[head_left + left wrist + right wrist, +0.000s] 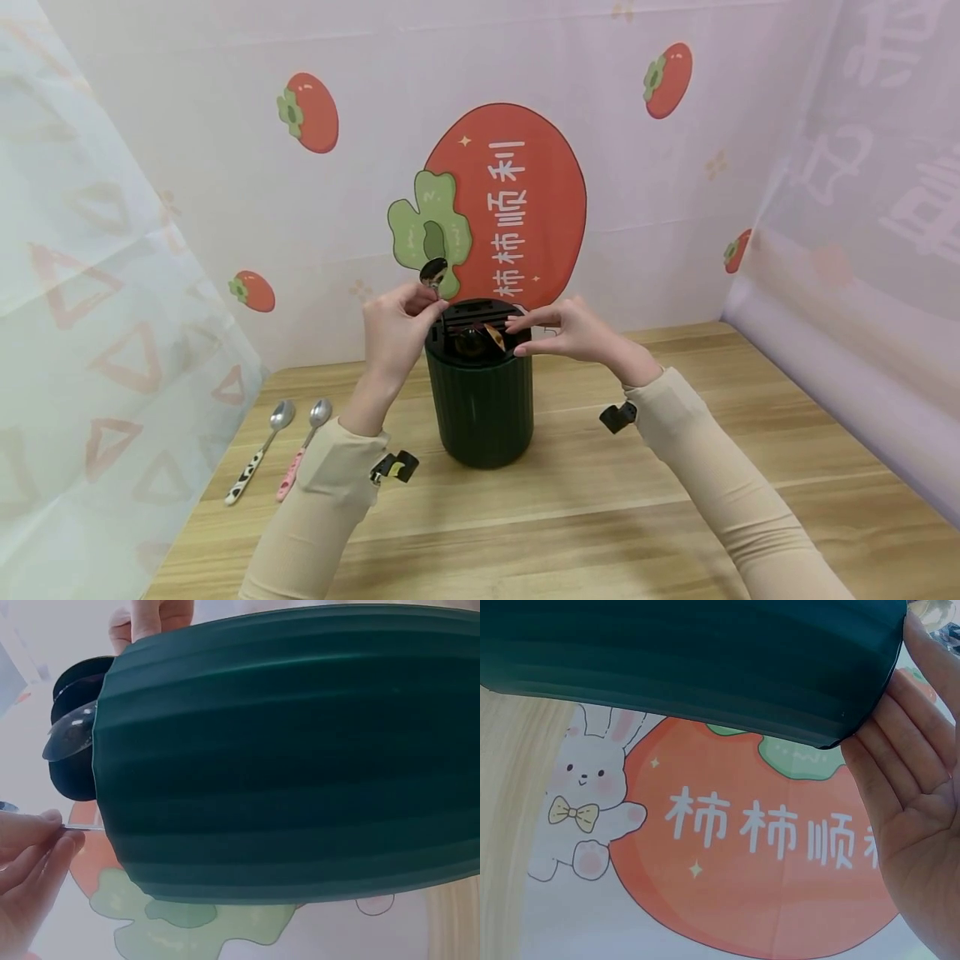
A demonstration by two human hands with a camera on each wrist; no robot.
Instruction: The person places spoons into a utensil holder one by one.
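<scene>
A dark green ribbed utensil holder (483, 408) stands upright on the wooden table, with a black slotted top (474, 308). My left hand (397, 329) pinches a metal spoon (433, 271) at the holder's left rim. Its bowl points up, and its thin stem (81, 826) runs from my fingertips down behind the rim in the left wrist view. My right hand (573, 333) is at the right rim with loosely extended fingers, holding nothing. Between the hands, shiny spoon bowls (495, 337) stick out of the holder; their handles are hidden inside.
To the left on the table (525, 533) lie two more spoons, one with a black-and-white handle (246, 477) and one with a pink handle (291, 473). Behind the holder hangs a white backdrop (360, 208) printed with persimmons; a pale sheet (97, 275) borders the left side.
</scene>
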